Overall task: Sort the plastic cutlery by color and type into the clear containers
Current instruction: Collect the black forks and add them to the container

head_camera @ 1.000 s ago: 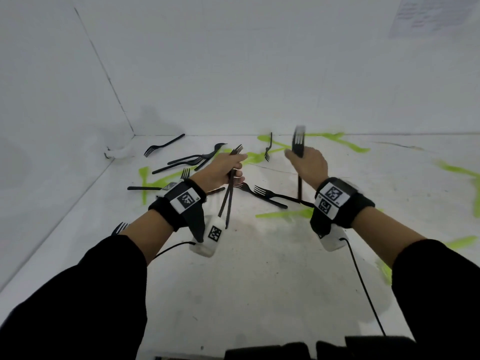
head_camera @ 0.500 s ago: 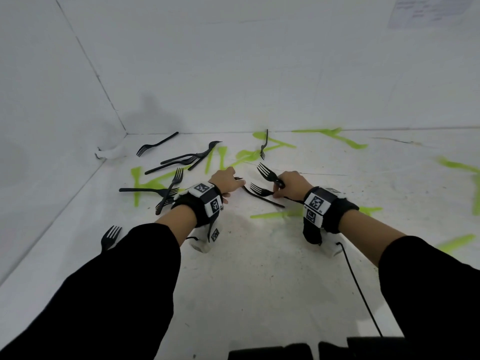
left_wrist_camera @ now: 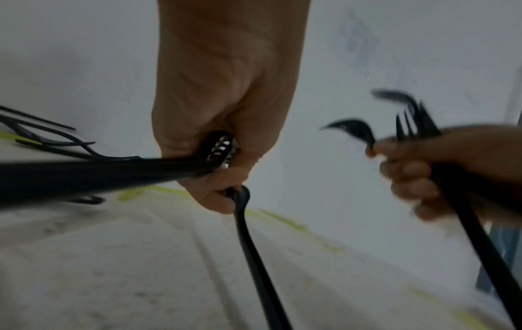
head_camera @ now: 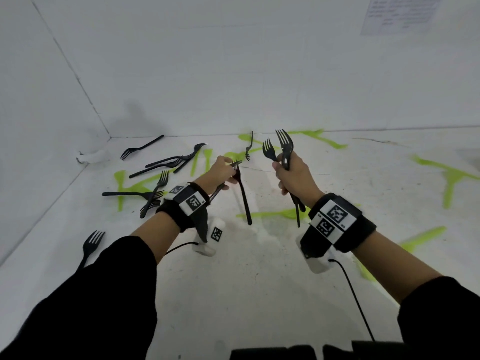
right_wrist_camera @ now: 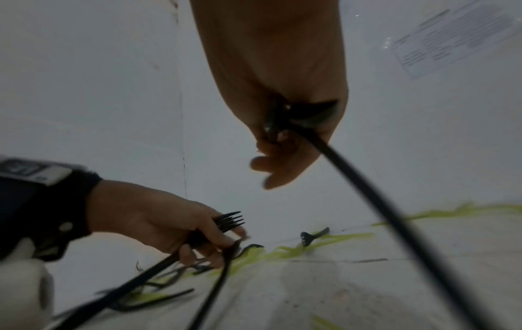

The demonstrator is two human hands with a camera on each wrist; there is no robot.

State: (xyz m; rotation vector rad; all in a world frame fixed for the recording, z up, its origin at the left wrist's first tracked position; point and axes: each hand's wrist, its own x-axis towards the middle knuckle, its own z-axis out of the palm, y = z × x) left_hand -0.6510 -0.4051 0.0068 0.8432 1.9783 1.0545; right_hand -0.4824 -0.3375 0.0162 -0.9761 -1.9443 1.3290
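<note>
**Both hands full of black forks**

The big white table (head_camera: 233, 294) has white walls (head_camera: 233, 61) on the far side and the left side. Green cutlery (head_camera: 452, 178) lies flat on it, spread from left to right. Loose black forks (head_camera: 155, 188) lie in a bunch on the left, and one more lone fork (head_camera: 91, 244) lies near the left sleeve. No clear containers show in any view.

The left hand (head_camera: 220, 172) is up off the table. Its fingers curl around a left bundle of forks (left_wrist_camera: 113, 169), with handles pointing back past the wrist. One fork, the dangling fork (head_camera: 242, 196), hangs down with its handle low. The thumb and a finger seem to pinch it near the prongs.

The right hand (head_camera: 293, 175) is a fist around the right forks (head_camera: 283, 149), prongs up, handles poking out below. I count two, maybe three.

I think the step now is gathering black forks. To do it well, tuck the dangling fork in with the bundle so it cannot slip. Turn all the prongs the same way. Leave the green pieces for later, so colors stay apart. Do not grab too many at once, since thin handles slide.
</note>
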